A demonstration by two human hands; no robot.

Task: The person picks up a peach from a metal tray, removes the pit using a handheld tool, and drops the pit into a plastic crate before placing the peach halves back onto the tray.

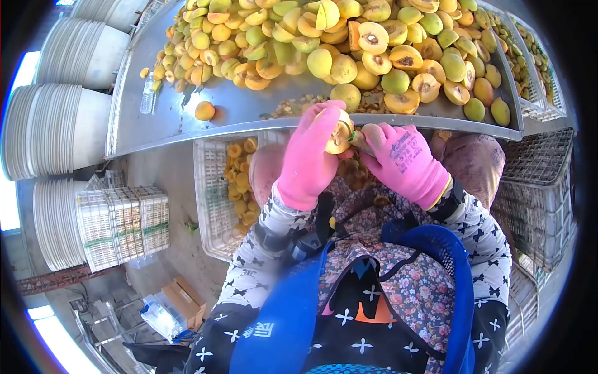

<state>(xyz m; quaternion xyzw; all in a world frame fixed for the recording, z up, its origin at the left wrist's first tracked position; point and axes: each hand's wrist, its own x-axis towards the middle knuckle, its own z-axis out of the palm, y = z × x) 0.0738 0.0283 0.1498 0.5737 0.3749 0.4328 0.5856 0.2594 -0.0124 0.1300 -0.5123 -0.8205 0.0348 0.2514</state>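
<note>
My left hand [311, 156], in a pink glove, holds a cut yellow fruit half [339, 134] with its cut face turned to the right. My right hand [402, 156], gloved in pink too, is closed around a small tool [359, 140] whose tip meets the fruit; the tool is mostly hidden by the fingers. Both hands are over the near edge of a metal table [249, 124]. Just beyond them lies a large heap of halved and whole yellow-green fruit [374, 37]. Small scraps [299, 106] are scattered beside the heap.
A crate of fruit halves [215, 199] stands below the table at the left. Grey crates [536, 193] are stacked at the right. Stacked white tubs [56, 131] line the far left, with white baskets [124, 224] nearby. A clear bottle [148, 96] and one fruit [204, 111] are on the table.
</note>
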